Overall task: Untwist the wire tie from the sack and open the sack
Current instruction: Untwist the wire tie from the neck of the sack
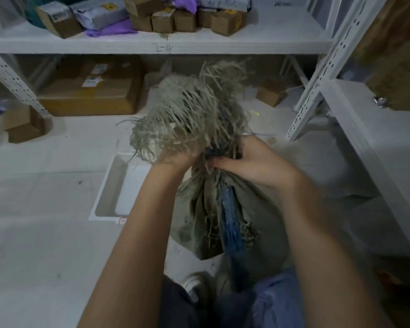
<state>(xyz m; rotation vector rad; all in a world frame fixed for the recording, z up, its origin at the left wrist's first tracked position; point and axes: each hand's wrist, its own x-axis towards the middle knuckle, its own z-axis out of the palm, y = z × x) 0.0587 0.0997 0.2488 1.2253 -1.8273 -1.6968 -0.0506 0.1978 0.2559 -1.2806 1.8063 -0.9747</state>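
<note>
While the sack (223,209) neck looks bunched, I judge the tie not yet off, though it is hidden. The left hand (175,157) clutches the frayed top; the right hand (251,162) pinches the neck just beside it, sack standing between the arms.

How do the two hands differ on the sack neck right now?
The left hand cups up under the frayed top of the sack, its fingers buried in loose strands; the right hand lies flatter, palm down, fingers reaching across into the gathered neck. Both grip the same neck. The wire tie isn't clearly visible.
</note>
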